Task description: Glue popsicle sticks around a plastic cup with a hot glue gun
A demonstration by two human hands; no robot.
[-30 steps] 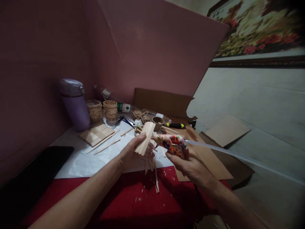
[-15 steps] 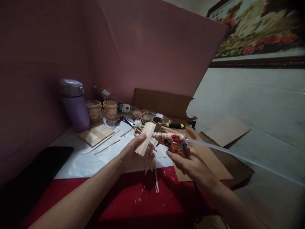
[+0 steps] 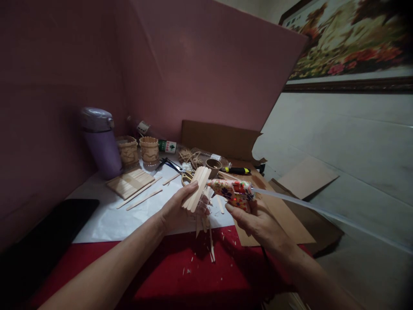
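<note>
Several pale craft sticks (image 3: 198, 189), side by side like a small panel, are gripped in my left hand (image 3: 178, 206). Behind them, something clear and shiny shows near my fingers, too hidden to name. My right hand (image 3: 253, 215) is wrapped around a flower-patterned hot glue gun (image 3: 230, 190), its nozzle pointing left at the right edge of the sticks. Whether the nozzle touches them I cannot tell. A long translucent glue stick (image 3: 290, 198) runs out of the gun's back to the right. A small red light glows on the gun.
Behind my hands are scissors (image 3: 186, 177), a brown cup (image 3: 213, 167), a box cutter (image 3: 238, 170) and plastic bottles. To the left stand a purple tumbler (image 3: 102, 148), two carved-looking cups (image 3: 149, 150) and a stack of craft sticks (image 3: 130, 183). Wood scraps litter the red cloth (image 3: 161, 275).
Almost nothing differs. Both hands keep their places, with the glue gun still at the edge of the craft sticks.
</note>
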